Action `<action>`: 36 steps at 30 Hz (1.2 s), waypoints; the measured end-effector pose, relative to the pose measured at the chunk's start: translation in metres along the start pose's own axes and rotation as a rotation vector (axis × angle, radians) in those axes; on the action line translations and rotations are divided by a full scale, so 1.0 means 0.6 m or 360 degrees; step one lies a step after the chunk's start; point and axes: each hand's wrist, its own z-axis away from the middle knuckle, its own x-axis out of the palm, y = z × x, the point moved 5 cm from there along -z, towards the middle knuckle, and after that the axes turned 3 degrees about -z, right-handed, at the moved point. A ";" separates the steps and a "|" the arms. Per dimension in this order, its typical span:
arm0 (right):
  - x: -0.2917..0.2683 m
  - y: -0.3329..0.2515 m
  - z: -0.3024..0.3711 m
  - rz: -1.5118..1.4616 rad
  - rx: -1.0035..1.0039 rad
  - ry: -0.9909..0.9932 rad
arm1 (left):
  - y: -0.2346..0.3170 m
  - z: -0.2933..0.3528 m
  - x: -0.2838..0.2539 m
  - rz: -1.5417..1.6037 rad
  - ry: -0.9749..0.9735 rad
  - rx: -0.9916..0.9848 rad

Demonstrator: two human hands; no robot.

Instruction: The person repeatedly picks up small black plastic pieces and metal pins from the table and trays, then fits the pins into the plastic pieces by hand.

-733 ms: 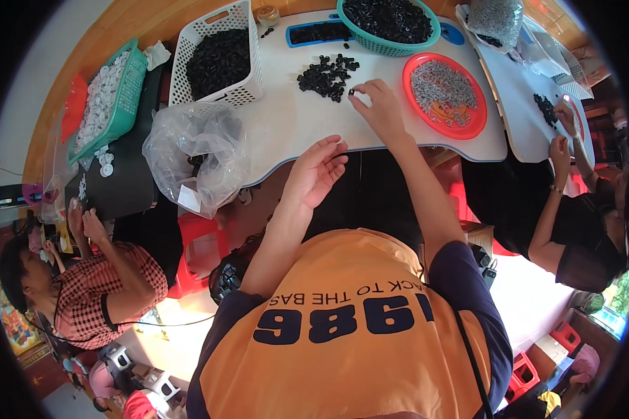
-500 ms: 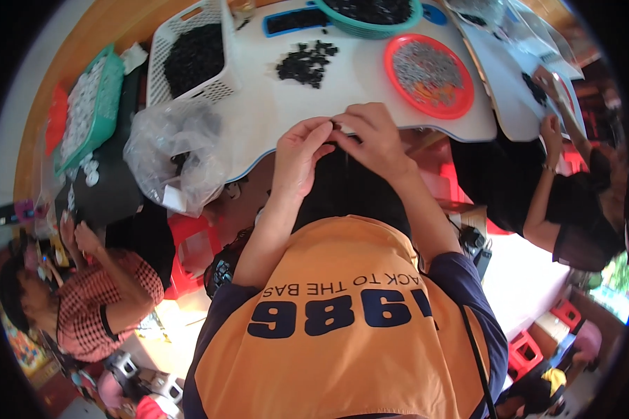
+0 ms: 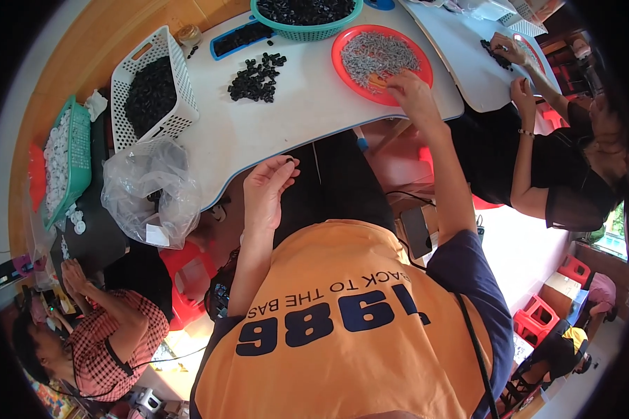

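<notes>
My left hand (image 3: 264, 192) is held up off the front edge of the table, its thumb and fingertips closed on a small black piece (image 3: 290, 160). On the right, my right hand (image 3: 414, 96) reaches into a round red tray (image 3: 337, 59) full of small grey, pin-like parts (image 3: 377, 57). Its fingers are bent together at the tray's near side, beside some orange-yellow pieces (image 3: 377, 82); whatever lies between the fingertips is too small to make out. A loose pile of small black pieces (image 3: 255, 78) is spread on the white table (image 3: 286, 119).
Behind stand a green basket (image 3: 307, 31) and a blue tray (image 3: 241, 40) of black parts. To the left are a white basket (image 3: 189, 98), a clear plastic bag (image 3: 150, 188) and a green basket of white parts (image 3: 80, 160). Co-workers sit at both sides.
My hands, together at the table edge before, have parted. The right has gone into the red tray; the left stays back with the black piece. The view has shifted.
</notes>
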 end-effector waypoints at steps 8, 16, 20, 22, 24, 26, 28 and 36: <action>-0.010 0.121 -0.098 0.0245 -0.0248 -0.0151 | -0.036 -0.044 0.038 -0.0042 0.0007 -0.0025; 0.018 0.135 -0.146 0.0249 -0.0243 -0.0208 | -0.033 -0.074 0.011 -0.0026 0.0059 -0.0080; 0.017 0.130 -0.171 0.0256 -0.0250 -0.0224 | -0.020 -0.082 0.007 -0.0028 0.0055 -0.0075; 0.028 0.132 -0.161 0.0251 -0.0243 -0.0248 | -0.026 -0.075 0.003 -0.0032 0.0062 -0.0075; 0.037 0.136 -0.154 0.0250 -0.0238 -0.0267 | -0.029 -0.076 0.000 -0.0032 0.0062 -0.0067; 0.043 0.142 -0.152 0.0254 -0.0237 -0.0284 | -0.035 -0.076 -0.001 -0.0028 0.0059 -0.0054; 0.046 0.138 -0.156 0.0261 -0.0244 -0.0277 | -0.034 -0.074 -0.003 -0.0024 0.0061 -0.0078; 0.057 0.122 -0.154 0.0323 -0.0271 -0.0267 | -0.026 -0.057 -0.010 0.0028 0.0077 -0.0063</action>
